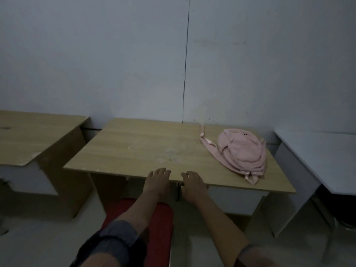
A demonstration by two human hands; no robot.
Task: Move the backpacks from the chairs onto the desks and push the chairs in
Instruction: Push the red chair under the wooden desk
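Observation:
A pink backpack (241, 152) lies flat on the right part of the wooden desk (142, 149), its straps trailing toward the wall. Below my forearms a red chair (160, 222) stands in front of the desk, partly under its front edge. My left hand (157, 182) and my right hand (192, 186) reach side by side over the desk's front edge, palms down, fingers a little apart. I see nothing held in either hand. A dark upright bar (178, 191) shows between them under the desk top.
A second wooden desk (34, 135) stands to the left across a narrow gap. A white desk (325, 157) stands to the right, with metal legs below it. A plain wall runs behind all three desks. Pale floor lies around the chair.

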